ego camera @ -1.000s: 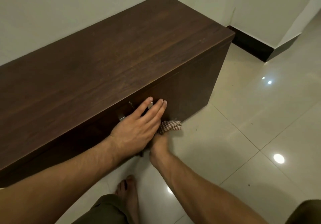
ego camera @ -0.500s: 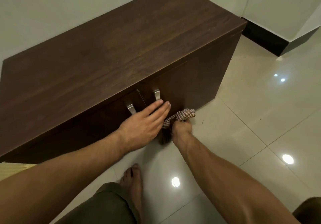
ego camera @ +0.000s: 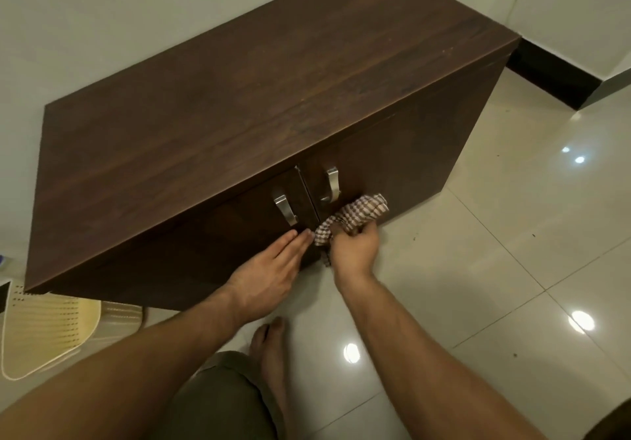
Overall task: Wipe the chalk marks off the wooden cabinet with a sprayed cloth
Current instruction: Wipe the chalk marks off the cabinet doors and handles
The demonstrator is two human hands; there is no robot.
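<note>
The right hand (ego camera: 355, 251) is gripping a bunched checked cloth (ego camera: 356, 214), its fingers curled round the fabric. It is holding the wad against the front of the right-hand door of the dark wooden cabinet (ego camera: 256, 98), low down and just right of the gap between the two doors. A loose tail of the cloth is hanging down beside the wrist.

The left hand (ego camera: 273, 272) is lying flat with its fingers straight and close together, pressing on the lower front of the left-hand door. Its fingertips are reaching almost to the cloth, and the two hands are sitting just beside each other.

Above the hands, two curved metal handles are catching the light. The left handle (ego camera: 285, 209) is sitting on the left door and the right handle (ego camera: 331, 185) on the right door, one on each side of the centre gap. The cabinet is standing on a glossy pale tiled floor (ego camera: 478, 268) with its back against a white wall (ego camera: 102, 12).

Below the forearms, a bare foot (ego camera: 269, 354) is resting on the tiles, next to a knee in olive shorts (ego camera: 222, 398). Ceiling lights are reflecting as bright spots on the floor. A black skirting board (ego camera: 553, 77) is running along the wall to the right of the cabinet. At the left edge, a cream perforated plastic piece (ego camera: 44, 330) is lying on the floor, partly tucked under the cabinet's corner.
</note>
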